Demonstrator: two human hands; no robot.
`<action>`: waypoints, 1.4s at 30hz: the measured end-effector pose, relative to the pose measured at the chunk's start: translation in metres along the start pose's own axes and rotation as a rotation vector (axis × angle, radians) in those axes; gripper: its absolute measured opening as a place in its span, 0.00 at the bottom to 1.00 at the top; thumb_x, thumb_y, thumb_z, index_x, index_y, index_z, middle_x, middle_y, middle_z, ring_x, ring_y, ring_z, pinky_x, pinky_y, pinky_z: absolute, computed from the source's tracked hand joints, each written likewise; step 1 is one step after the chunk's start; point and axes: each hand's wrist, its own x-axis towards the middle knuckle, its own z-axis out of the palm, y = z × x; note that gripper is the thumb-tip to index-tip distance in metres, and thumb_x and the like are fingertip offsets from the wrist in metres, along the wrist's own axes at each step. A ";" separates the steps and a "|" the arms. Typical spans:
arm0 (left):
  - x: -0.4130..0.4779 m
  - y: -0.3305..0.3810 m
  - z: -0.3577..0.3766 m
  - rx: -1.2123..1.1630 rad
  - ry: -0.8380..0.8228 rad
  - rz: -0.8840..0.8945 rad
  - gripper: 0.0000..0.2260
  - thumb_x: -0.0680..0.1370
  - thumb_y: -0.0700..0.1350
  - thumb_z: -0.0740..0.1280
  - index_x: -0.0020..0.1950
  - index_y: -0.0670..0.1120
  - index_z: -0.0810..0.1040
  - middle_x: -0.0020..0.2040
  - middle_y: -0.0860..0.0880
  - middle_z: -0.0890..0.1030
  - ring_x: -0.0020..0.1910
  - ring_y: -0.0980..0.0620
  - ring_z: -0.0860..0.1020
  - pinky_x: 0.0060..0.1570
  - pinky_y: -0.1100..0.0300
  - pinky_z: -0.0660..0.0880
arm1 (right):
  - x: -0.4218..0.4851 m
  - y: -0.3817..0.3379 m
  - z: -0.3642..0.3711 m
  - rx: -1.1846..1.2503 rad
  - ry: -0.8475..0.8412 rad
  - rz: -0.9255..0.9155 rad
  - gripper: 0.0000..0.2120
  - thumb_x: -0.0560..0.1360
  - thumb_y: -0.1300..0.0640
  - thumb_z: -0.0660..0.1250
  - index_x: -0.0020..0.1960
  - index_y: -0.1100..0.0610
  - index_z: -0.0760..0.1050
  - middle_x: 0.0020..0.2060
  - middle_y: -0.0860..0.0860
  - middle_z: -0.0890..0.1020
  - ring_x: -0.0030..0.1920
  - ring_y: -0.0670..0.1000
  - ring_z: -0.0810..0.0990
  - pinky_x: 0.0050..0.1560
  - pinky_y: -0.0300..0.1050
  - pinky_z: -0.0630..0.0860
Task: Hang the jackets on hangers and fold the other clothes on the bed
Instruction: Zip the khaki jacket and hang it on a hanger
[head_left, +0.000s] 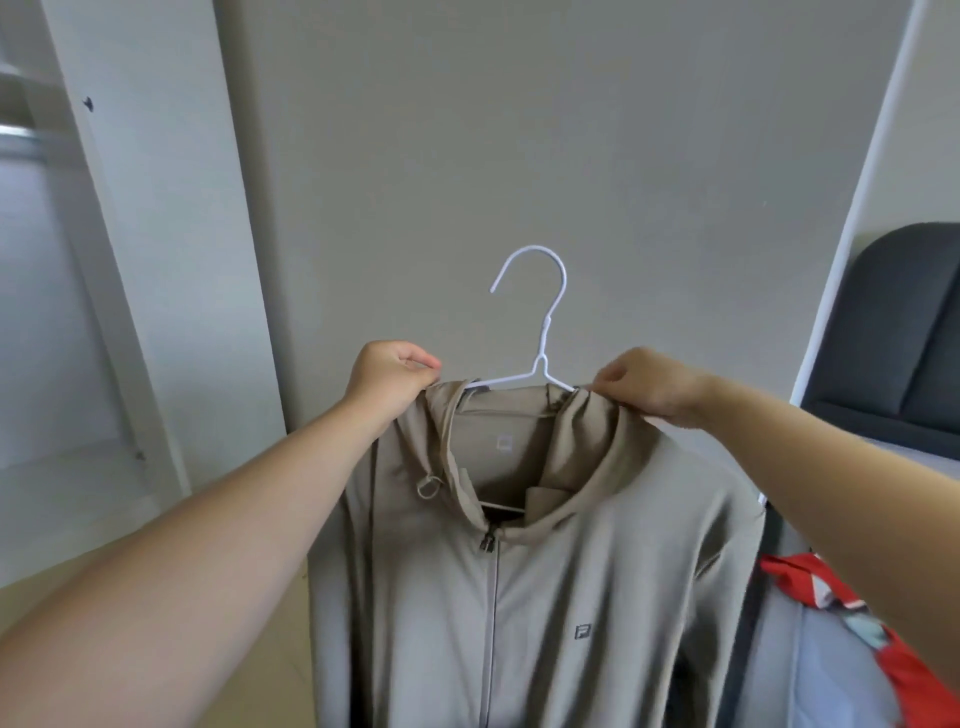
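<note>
The left forearm (208, 545) lay closest to the lens, reaching up past an open white wardrobe (119, 260) on the left, probably where the piece was to hang. The left hand (392, 376) pinched the beige jacket (571, 571) at its left shoulder seam, fingers curled tight on the cloth, seemingly to seat that shoulder on the arm of the hanger. The jacket was held up in the air in front of a bare wall, its zip (491, 597) closed almost to the collar and its hood slumped round the neck opening. The white wire hanger (540, 322) was already inside the neck, with its hook standing free above and caught on nothing. A pale label (504, 443) inside the collar was too blurred to read. On the chest sat a small dark square emblem (583, 631), perhaps a letter F; no brand name could be read. The right hand (649, 384) gripped the bunched fabric at the other shoulder, keeping the garment level. Lower right, a red garment (831, 587) lay unfolded on the bed (810, 691).
</note>
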 end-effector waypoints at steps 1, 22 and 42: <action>0.001 0.000 -0.001 0.004 0.012 -0.006 0.04 0.71 0.34 0.71 0.41 0.42 0.83 0.32 0.51 0.79 0.32 0.57 0.75 0.38 0.69 0.70 | 0.002 -0.003 -0.003 -0.073 0.285 -0.100 0.16 0.77 0.56 0.67 0.36 0.66 0.79 0.31 0.56 0.76 0.34 0.51 0.72 0.32 0.38 0.66; -0.014 0.028 0.005 0.796 0.117 0.225 0.24 0.68 0.70 0.62 0.43 0.49 0.69 0.47 0.49 0.77 0.51 0.44 0.76 0.42 0.55 0.69 | 0.001 0.001 0.023 -0.037 0.477 0.028 0.23 0.73 0.56 0.70 0.25 0.57 0.61 0.21 0.49 0.65 0.25 0.49 0.64 0.27 0.43 0.59; -0.064 -0.012 0.016 0.266 -0.294 0.133 0.21 0.80 0.55 0.58 0.32 0.48 0.78 0.33 0.52 0.81 0.38 0.50 0.80 0.46 0.55 0.74 | 0.003 0.012 0.016 -0.052 0.412 -0.031 0.20 0.74 0.58 0.69 0.29 0.59 0.64 0.24 0.51 0.65 0.28 0.51 0.64 0.28 0.43 0.61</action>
